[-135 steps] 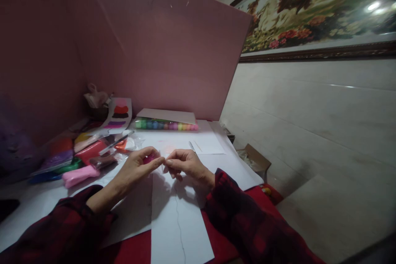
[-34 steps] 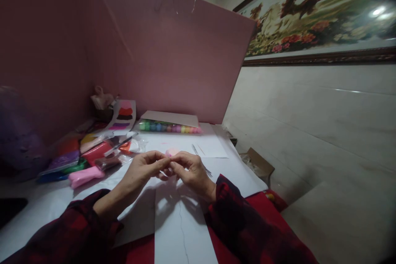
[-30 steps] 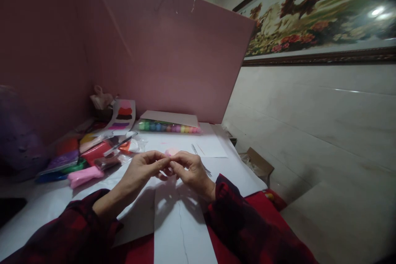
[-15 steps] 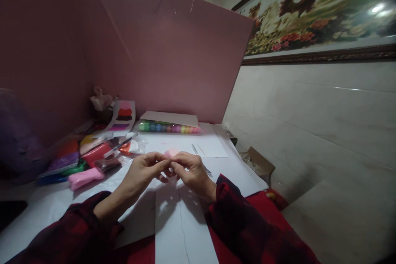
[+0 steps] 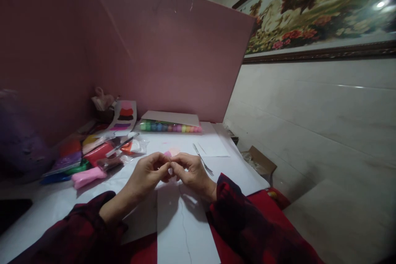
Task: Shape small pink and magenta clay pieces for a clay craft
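My left hand (image 5: 151, 171) and my right hand (image 5: 191, 172) meet over the white table, thumbs and fingertips pinched together. A small pale bit shows below the fingertips, but what they hold is mostly hidden. Just beyond them lie a small bright pink piece (image 5: 167, 154) and a flat peach-coloured piece (image 5: 175, 151), both partly covered by my fingers. Under my hands a white sheet (image 5: 173, 222) with a thin wavy line down it reaches toward me. To the right of my right hand rests a slim metal fork-like tool (image 5: 202, 159).
Several coloured packets, including a pink one (image 5: 88, 177), are heaped at the left. A clear pack of coloured balls (image 5: 170, 127) lies at the back, beside a colour-swatch sheet (image 5: 125, 117). An open cardboard box (image 5: 261, 163) stands beyond the table's right edge.
My hands stay together, with the fingers slightly shifted and the left ones more curled. The whole view has moved a little.
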The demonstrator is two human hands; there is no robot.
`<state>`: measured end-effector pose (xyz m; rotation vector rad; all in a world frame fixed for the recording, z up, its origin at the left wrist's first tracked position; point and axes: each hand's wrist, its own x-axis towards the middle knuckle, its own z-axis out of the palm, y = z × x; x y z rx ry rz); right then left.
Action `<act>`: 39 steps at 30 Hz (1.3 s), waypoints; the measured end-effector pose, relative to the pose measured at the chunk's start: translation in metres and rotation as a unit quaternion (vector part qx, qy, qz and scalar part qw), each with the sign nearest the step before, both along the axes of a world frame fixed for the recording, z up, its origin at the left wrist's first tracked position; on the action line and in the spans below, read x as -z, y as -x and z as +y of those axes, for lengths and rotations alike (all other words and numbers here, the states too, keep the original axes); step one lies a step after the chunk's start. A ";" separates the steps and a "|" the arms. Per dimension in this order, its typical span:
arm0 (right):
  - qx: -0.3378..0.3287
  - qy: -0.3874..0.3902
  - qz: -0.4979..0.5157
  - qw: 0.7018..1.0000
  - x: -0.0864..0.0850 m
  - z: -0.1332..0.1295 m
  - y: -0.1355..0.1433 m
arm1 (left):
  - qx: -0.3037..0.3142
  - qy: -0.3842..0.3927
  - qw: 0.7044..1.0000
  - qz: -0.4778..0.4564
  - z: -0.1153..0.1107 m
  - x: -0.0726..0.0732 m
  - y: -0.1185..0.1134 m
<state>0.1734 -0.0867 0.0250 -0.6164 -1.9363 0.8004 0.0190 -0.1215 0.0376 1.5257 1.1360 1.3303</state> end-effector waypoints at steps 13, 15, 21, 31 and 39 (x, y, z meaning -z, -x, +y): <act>0.035 0.035 0.001 0.999 0.006 0.000 0.004 | -0.012 0.009 1.000 -0.018 0.002 0.006 -0.003; 0.052 -0.042 -0.029 0.997 0.006 0.000 0.003 | 0.001 0.014 1.000 -0.008 0.001 0.004 -0.003; 0.075 -0.183 -0.082 0.977 0.008 0.001 0.000 | 0.036 0.014 0.999 0.028 0.001 0.003 -0.001; 0.175 -0.225 -0.133 0.949 0.013 -0.003 0.013 | -0.071 -0.038 0.986 0.148 -0.003 0.007 -0.010; 0.091 -0.164 -0.103 0.977 0.008 -0.003 0.006 | -0.029 -0.036 0.992 0.115 0.001 0.011 -0.005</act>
